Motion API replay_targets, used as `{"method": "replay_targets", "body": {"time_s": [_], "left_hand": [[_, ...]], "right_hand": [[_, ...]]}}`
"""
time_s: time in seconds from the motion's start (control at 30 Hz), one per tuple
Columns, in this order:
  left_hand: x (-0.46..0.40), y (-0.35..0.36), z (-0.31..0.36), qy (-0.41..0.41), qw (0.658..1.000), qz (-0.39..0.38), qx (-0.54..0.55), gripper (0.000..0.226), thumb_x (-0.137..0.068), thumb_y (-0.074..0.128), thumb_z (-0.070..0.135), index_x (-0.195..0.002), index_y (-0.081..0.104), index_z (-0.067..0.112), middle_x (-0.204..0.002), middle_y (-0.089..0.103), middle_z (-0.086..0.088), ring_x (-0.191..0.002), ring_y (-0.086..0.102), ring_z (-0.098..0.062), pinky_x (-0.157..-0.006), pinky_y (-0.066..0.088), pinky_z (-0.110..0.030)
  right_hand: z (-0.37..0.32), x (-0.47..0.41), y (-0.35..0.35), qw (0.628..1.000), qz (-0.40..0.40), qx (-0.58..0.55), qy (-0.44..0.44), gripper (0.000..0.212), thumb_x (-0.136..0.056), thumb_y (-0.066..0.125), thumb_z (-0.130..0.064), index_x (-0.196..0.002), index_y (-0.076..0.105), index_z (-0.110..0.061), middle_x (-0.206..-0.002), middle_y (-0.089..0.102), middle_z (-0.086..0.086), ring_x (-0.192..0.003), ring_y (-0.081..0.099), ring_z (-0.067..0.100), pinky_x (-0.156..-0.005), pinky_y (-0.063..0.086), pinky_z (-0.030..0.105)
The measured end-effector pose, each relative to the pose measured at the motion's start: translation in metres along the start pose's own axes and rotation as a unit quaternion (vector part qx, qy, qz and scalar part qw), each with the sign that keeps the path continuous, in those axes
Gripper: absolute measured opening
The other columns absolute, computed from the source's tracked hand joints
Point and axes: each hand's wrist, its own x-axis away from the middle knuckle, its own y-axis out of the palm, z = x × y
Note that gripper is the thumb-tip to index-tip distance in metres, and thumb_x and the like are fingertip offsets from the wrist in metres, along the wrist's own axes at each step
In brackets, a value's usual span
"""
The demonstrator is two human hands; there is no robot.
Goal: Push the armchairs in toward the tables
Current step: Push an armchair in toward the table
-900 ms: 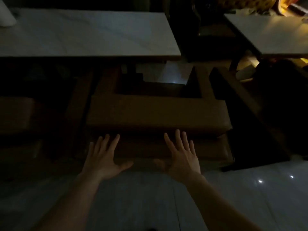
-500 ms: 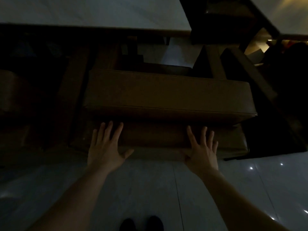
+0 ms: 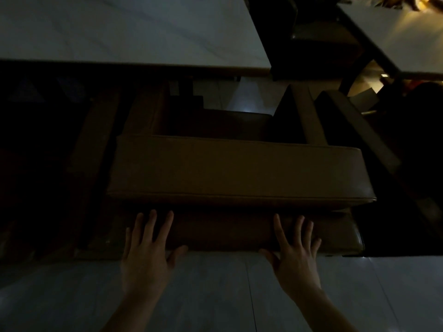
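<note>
Hands flat on brown armchair (image 3: 239,171) back: left hand (image 3: 146,257), right hand (image 3: 297,257), fingers spread, gripping nothing.

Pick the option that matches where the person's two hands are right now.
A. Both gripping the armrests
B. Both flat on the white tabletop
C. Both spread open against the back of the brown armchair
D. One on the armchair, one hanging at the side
C: the left hand and the right hand are both open with fingers spread, pressed against the lower back panel of the brown armchair, which faces the white table.
</note>
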Motion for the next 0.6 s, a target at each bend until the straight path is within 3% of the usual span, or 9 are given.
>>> {"method": "replay_targets", "body": {"time_s": [0.23,0.37,0.47,0.6], "left_hand": [[-0.023,0.004,0.047,-0.022,1.0,0.002,0.004,0.082,-0.081,0.036,0.074,-0.15,0.038,0.03,-0.155,0.038,-0.009,-0.146,0.023,-0.036,-0.116,0.026,-0.056],[-0.031,0.009,0.08,-0.042,0.999,0.013,0.006,0.082,-0.083,0.035,0.077,-0.15,0.039,0.03,-0.154,0.039,-0.01,-0.145,0.025,-0.037,-0.116,0.026,-0.056],[-0.037,0.014,0.101,-0.063,0.998,0.012,-0.01,0.081,-0.084,0.044,0.075,-0.152,0.034,0.032,-0.156,0.036,-0.009,-0.146,0.022,-0.036,-0.116,0.027,-0.056],[-0.039,0.02,0.127,-0.08,0.996,0.021,-0.013,0.08,-0.083,0.051,0.072,-0.151,0.033,0.032,-0.156,0.035,-0.009,-0.145,0.019,-0.034,-0.114,0.03,-0.055]], "right_hand": [[0.036,-0.041,-0.019,1.0,0.005,0.007,-0.017,0.087,-0.081,0.002,-0.079,-0.156,-0.01,-0.035,-0.163,-0.002,0.027,-0.148,-0.007,0.05,-0.114,0.014,0.072],[0.064,-0.063,-0.025,0.999,0.007,0.021,-0.032,0.084,-0.082,-0.004,-0.08,-0.152,-0.021,-0.037,-0.163,-0.009,0.025,-0.148,-0.013,0.048,-0.116,0.01,0.07],[0.081,-0.078,-0.031,0.998,0.005,0.032,-0.046,0.083,-0.087,0.01,-0.077,-0.149,-0.028,-0.038,-0.163,-0.016,0.023,-0.148,-0.017,0.047,-0.117,0.008,0.069],[0.102,-0.088,-0.042,0.997,0.012,0.042,-0.065,0.082,-0.091,0.017,-0.072,-0.152,-0.023,-0.036,-0.163,-0.015,0.023,-0.148,-0.016,0.046,-0.118,0.008,0.068]]}}
